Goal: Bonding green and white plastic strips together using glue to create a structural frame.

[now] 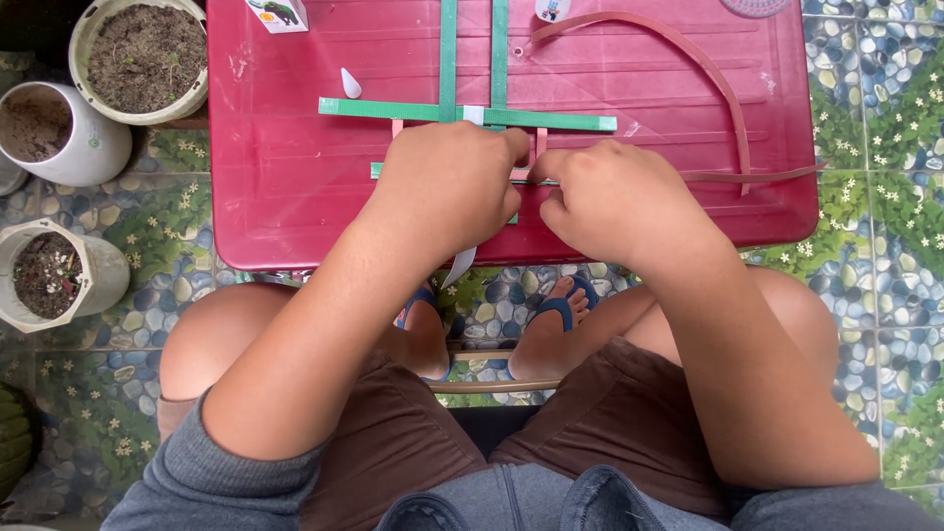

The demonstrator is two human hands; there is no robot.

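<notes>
Glossy green paper strips (467, 114) lie on a smooth red plastic table (295, 187).

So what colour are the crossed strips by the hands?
Green strips, with pink ones woven in, on the red table; the head view shows it.

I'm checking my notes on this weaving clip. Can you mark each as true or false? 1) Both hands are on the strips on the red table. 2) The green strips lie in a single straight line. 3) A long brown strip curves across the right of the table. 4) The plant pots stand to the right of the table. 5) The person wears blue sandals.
1) True: the left hand and right hand press on the strips on the red table.
2) False: the green strips cross one another.
3) True: the brown strip arcs there.
4) False: the pots stand to its left.
5) True: blue sandals.
</notes>
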